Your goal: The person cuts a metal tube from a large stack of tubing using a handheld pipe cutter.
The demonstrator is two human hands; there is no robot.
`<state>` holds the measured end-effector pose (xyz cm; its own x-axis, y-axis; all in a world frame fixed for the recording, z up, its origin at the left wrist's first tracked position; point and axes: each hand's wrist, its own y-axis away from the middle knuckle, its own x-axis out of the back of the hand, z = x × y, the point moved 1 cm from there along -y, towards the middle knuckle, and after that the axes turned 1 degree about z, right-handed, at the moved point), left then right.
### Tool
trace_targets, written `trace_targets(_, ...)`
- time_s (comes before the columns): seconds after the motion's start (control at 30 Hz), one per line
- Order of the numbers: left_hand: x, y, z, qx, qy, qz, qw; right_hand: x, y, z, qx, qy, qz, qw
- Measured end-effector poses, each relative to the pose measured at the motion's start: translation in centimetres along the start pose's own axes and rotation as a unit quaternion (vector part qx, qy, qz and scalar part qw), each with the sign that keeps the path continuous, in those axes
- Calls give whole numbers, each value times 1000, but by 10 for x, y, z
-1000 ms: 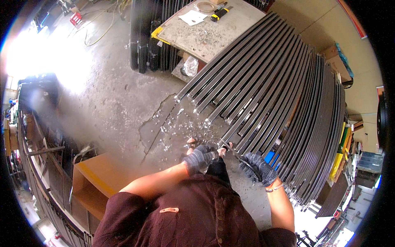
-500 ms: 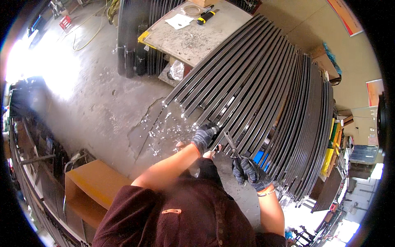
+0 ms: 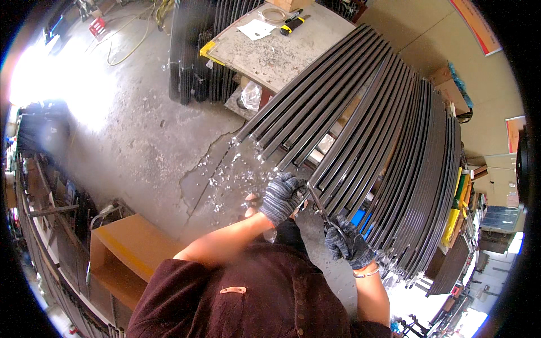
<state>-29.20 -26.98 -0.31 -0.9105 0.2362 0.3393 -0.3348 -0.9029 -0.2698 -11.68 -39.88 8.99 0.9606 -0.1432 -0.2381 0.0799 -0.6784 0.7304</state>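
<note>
A wide row of long black metal bars [image 3: 360, 141] lies side by side, their near ends toward me. My left hand [image 3: 282, 198], in a grey-striped knit glove, is closed at the near end of one bar; its fingers hide what they pinch there. In my gloved right hand [image 3: 347, 243] I hold dark, slender scissors [image 3: 319, 204], gripped by the handles. Their tips reach up to the same bar end, close beside my left fingers. Whether the blades are apart is too small to tell.
Clear plastic scraps [image 3: 217, 188] litter the floor left of the bars. Behind stands a worktable [image 3: 265, 56] with a paper sheet [image 3: 256, 29], a tape roll [image 3: 271, 15] and a yellow-black utility knife [image 3: 292, 26]. A cardboard box [image 3: 132, 248] sits at lower left.
My left hand has shifted to a bar end slightly lower and right. The scissors have come closer to it. A wider gap now shows between bars in the row's left part.
</note>
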Motion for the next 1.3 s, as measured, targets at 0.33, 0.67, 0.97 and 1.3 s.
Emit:
trace_targets(0.33,11,-5,1,-119,-87,-53,988,12,19,-5,-6,15,-68,998)
trace_targets(0.67,34,0,59,-133,-39,-124,983,2,-98,-43,316,132,303,889)
trace_targets(0.97,42,-9,66,-324,-248,-157,900,-17,-112,-47,333,140,330,872)
trace_targets(1.3,15,11,55,412,552,-5,725,-38,-104,-46,306,-175,177,919)
